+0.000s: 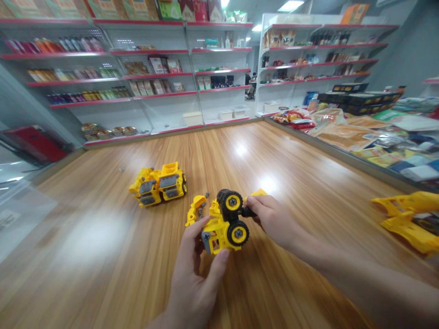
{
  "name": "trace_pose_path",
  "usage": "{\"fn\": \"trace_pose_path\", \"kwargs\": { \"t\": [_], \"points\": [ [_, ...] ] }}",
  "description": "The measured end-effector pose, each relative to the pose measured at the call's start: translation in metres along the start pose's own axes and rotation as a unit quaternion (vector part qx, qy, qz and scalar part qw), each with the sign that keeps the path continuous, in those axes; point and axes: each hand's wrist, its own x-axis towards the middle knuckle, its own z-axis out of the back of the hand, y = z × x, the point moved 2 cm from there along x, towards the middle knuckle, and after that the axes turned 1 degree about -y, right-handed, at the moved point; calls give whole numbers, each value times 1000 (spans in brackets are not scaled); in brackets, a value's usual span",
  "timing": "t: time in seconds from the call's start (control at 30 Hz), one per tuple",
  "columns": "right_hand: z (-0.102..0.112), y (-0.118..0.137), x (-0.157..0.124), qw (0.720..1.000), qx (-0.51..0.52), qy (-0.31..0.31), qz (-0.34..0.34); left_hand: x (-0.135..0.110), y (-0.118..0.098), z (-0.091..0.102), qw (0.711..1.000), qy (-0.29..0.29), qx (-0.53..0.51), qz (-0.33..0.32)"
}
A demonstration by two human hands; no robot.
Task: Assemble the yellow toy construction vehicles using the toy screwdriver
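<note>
My left hand (195,274) grips a yellow toy construction vehicle (224,221) from below, thumb and fingers wrapped round its grey-and-yellow body. The toy lies on its side above the wooden table (291,183), two black wheels with yellow hubs facing up. My right hand (270,217) pinches the toy's right end, next to the upper wheel and a yellow part behind it. A loose yellow toy piece (195,208) lies just left of the held toy. Two more yellow toy trucks (158,184) stand side by side on the table further left.
Yellow toy parts (409,219) lie at the table's right edge. A counter with packaged goods (360,130) runs along the right. Store shelves (137,77) with red trim fill the background. A small screw-like bit (121,170) lies on the table at the left.
</note>
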Motion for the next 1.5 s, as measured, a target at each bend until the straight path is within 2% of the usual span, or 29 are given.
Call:
{"fn": "trace_pose_path", "kwargs": {
  "t": [0.23,0.47,0.57,0.67,0.77,0.9,1.0,1.13,1.27,1.37,1.5],
  "points": [
    [-2,3,-1,1000,8,24,-13,0,-3,4,1000,-12,29,-6],
    [-2,11,-5,997,-46,57,-11,0,-14,5,990,-15,86,-112],
    [-2,13,-4,995,-77,57,-3,1,-15,4,987,-16,96,-125],
    [2,16,-4,993,-114,39,12,1,-16,4,985,-24,106,-136],
    [9,19,-4,984,-174,-6,25,1,-18,4,978,-21,127,-164],
    [15,21,-4,970,-225,-68,57,-2,-22,0,968,42,162,-186],
    [15,24,-4,967,-213,-102,99,-4,-25,-4,965,86,175,-175],
    [15,27,-4,960,-206,-126,145,-3,-29,-3,973,85,157,-144],
    [12,21,-3,969,-190,-80,136,-2,-22,2,984,84,117,-107],
    [9,17,-2,974,-183,-43,129,-2,-11,7,994,51,78,-64],
    [3,16,-3,954,-222,11,202,-2,-3,8,999,25,35,-5]
  ]
}}
